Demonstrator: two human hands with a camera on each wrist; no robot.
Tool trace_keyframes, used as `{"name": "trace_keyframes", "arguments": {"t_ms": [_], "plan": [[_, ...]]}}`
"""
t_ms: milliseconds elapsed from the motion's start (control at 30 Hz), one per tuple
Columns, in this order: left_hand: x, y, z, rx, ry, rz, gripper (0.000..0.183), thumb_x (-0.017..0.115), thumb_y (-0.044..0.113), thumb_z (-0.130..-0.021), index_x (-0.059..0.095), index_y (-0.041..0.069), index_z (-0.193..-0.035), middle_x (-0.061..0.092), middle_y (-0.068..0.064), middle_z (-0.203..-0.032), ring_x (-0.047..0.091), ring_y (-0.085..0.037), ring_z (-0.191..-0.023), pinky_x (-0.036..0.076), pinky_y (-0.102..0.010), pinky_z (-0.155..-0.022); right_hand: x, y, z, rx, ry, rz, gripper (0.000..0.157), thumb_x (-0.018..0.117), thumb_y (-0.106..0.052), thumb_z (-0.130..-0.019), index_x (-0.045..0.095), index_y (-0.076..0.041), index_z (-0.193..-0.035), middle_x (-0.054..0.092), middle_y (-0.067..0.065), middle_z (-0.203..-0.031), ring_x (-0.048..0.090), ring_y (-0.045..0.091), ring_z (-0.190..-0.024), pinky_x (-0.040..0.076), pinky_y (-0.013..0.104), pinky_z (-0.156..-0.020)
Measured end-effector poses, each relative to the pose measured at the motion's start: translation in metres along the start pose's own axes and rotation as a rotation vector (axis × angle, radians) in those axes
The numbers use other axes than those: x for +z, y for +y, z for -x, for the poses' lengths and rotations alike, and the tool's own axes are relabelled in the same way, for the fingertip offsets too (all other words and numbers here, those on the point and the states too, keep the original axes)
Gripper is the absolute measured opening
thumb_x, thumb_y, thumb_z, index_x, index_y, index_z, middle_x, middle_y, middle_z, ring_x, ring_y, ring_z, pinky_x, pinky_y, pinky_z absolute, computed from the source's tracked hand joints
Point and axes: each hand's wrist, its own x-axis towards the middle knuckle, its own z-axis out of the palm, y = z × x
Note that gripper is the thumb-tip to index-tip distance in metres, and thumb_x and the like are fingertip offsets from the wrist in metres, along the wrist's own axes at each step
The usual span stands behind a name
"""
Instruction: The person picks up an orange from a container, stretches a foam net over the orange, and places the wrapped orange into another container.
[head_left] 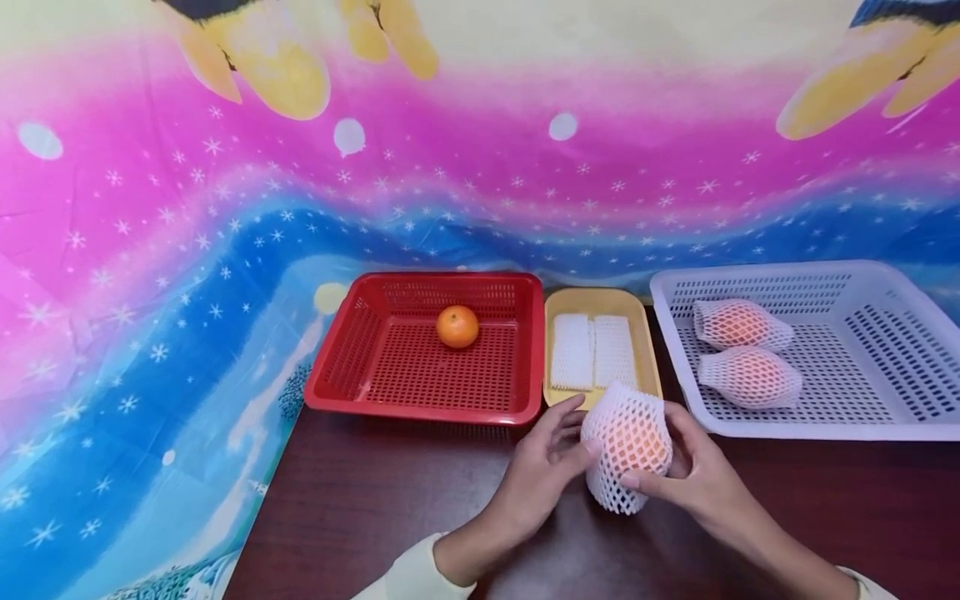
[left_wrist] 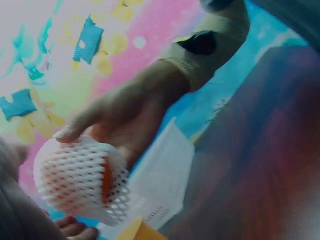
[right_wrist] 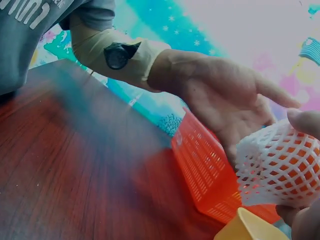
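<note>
An orange in a white foam net sleeve (head_left: pixel 628 454) is held between both hands over the front of the table. My left hand (head_left: pixel 542 467) is at its left side, thumb on the net and fingers curled behind. From the other side my right hand (head_left: pixel 701 471) grips it, thumb across the front and fingers round the back. Orange skin shows through the mesh of the net sleeve (right_wrist: pixel 280 165) in the right wrist view. Just beyond the hands, a yellow tray (head_left: pixel 654 367) bears two flat white foam nets (head_left: pixel 572 352).
A red basket (head_left: pixel 420 414) with one bare orange (head_left: pixel 457 327) stands left of the yellow tray. To the right, a pale lavender basket (head_left: pixel 825 431) holds two net-wrapped fruits (head_left: pixel 750 377). A patterned cloth (head_left: pixel 480 167) hangs behind the dark wooden table (head_left: pixel 360 500).
</note>
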Motion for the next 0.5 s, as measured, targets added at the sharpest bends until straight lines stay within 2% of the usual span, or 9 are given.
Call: {"name": "trace_keyframes", "arguments": {"t_ms": [133, 333, 500], "plan": [[0.001, 0.006, -0.003, 0.037, -0.083, -0.012, 0.06, 0.073, 0.019, -0.096, 0.049, 0.014, -0.151, 0.062, -0.012, -0.14, 0.064, -0.01, -0.118, 0.055, -0.021, -0.096, -0.002, -0.005, 0.0, -0.032, -0.033, 0.021, 0.075, 0.075, 0.015, -0.08, 0.045, -0.007, -0.146, 0.059, -0.003, -0.131, 0.066, 0.005, -0.113, 0.06, 0.025, -0.087], [0.005, 0.002, -0.007, 0.077, -0.089, 0.075, 0.06, 0.076, 0.017, -0.094, 0.051, 0.013, -0.149, 0.06, -0.015, -0.14, 0.064, -0.008, -0.116, 0.056, -0.025, -0.096, -0.004, -0.01, -0.001, -0.01, 0.024, 0.141, 0.074, 0.078, 0.01, -0.081, 0.046, -0.007, -0.145, 0.062, -0.009, -0.126, 0.066, 0.003, -0.109, 0.059, 0.021, -0.085], [0.011, 0.001, -0.01, 0.088, -0.082, 0.121, 0.062, 0.077, 0.012, -0.091, 0.052, 0.012, -0.148, 0.059, -0.012, -0.141, 0.065, -0.008, -0.116, 0.058, -0.026, -0.093, -0.01, -0.013, -0.001, -0.041, 0.032, 0.248, 0.078, 0.081, 0.008, -0.08, 0.044, -0.007, -0.147, 0.058, -0.009, -0.129, 0.063, 0.001, -0.111, 0.057, 0.017, -0.087]]}}
